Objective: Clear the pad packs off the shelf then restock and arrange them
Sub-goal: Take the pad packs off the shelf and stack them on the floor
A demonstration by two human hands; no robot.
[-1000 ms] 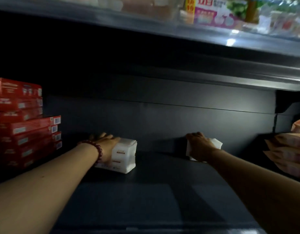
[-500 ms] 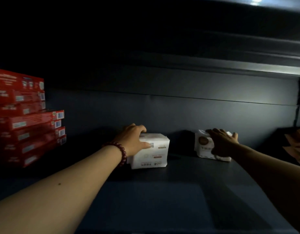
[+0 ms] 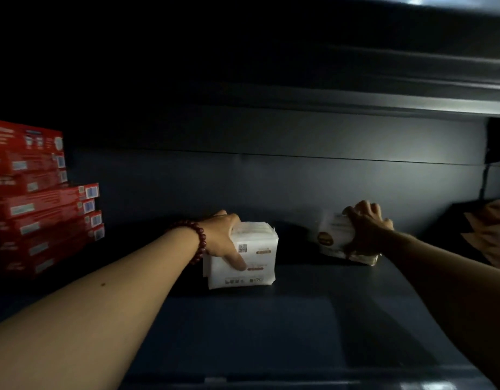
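Observation:
Two white pad packs stand deep on a dark shelf [image 3: 271,333]. My left hand [image 3: 223,237], with a red bead bracelet on the wrist, grips the left pad pack [image 3: 249,257] from its left side, thumb across the front. The pack looks like a stack of two. My right hand [image 3: 367,226] is closed over the top of the right pad pack [image 3: 332,235], which is tilted and has a round orange mark on its front. Both packs are near the shelf's back wall.
A stack of several red boxes [image 3: 40,204] fills the left end of the shelf. Pinkish packs [image 3: 491,232] lie at the far right edge. Another shelf board [image 3: 412,102] hangs overhead. The front of the shelf is dim.
Both hands have closed more firmly on their packs. The right pack is now tilted under my right hand. The view has moved slightly closer.

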